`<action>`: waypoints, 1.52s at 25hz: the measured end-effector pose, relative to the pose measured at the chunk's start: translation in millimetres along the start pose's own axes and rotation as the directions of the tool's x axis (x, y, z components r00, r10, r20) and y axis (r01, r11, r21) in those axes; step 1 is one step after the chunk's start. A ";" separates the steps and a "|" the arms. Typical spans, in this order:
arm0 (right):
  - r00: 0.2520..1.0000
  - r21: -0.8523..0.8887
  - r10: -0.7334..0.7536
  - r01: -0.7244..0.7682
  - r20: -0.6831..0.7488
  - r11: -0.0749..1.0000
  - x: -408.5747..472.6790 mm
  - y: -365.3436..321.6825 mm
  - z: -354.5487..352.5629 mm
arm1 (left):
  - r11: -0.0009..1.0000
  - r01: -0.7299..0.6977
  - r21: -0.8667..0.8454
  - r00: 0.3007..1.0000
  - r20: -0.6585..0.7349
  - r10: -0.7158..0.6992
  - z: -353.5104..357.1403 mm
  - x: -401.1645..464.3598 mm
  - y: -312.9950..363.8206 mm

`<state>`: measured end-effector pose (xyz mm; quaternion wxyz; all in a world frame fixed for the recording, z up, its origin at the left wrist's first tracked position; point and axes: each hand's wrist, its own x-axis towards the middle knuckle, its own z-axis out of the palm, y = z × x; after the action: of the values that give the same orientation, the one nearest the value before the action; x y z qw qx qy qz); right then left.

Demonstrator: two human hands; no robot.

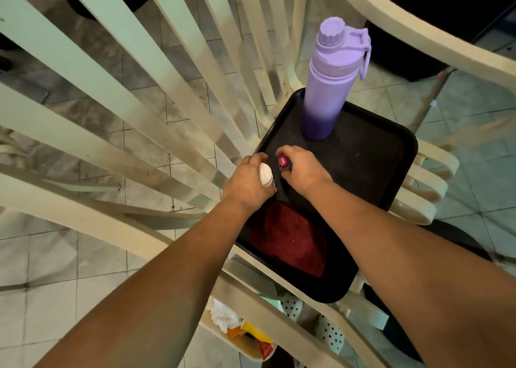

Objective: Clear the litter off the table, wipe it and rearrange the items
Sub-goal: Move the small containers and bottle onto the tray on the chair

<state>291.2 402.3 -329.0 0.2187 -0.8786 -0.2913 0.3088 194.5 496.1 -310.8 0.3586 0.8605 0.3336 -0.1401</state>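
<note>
A black tray (371, 155) lies on a cream slatted plastic chair seat. On its far end stands a tall purple water bottle (331, 80), upright. A dark red cloth (290, 239) lies folded on the tray's near end. My left hand (248, 180) grips a small white-capped bottle (265, 173) at the tray's left edge. Beside it my right hand (301, 166) holds a small item with a dark pink cap (282, 162) over the tray's middle. What lies below both caps is hidden by my fingers.
Cream chair slats (145, 94) fan out to the left, and a chair arm (435, 32) curves at the upper right. Below the seat sits crumpled white paper with orange and yellow litter (237, 325). White dotted shoes (329, 331) stand on the tiled floor.
</note>
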 end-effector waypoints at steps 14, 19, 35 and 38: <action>0.997 -0.031 0.031 -0.033 -0.075 0.999 -33.8 -2.4 -26.0 | 0.997 -0.037 -0.068 0.985 -0.170 0.025 -19.0 -35.4 15.2; 0.989 -0.057 -0.008 -0.001 -0.149 0.998 -74.3 -9.8 -78.7 | 0.992 -0.114 -0.061 0.952 -0.293 0.091 -34.7 -68.0 60.6; 0.915 -0.045 -0.010 -0.009 -0.403 0.999 -448.5 18.5 -301.8 | 0.868 -0.417 -0.269 0.906 -0.205 0.371 -17.8 -379.0 313.8; 0.879 -0.066 0.072 -0.116 -0.471 0.991 -547.2 47.2 -335.7 | 0.817 -0.533 -0.220 0.844 -0.069 0.532 11.7 -450.3 382.2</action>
<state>183.9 -54.9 111.2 0.2264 -0.9494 -0.2008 0.0846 120.0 75.6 97.3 0.4802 0.8720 0.0945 0.0070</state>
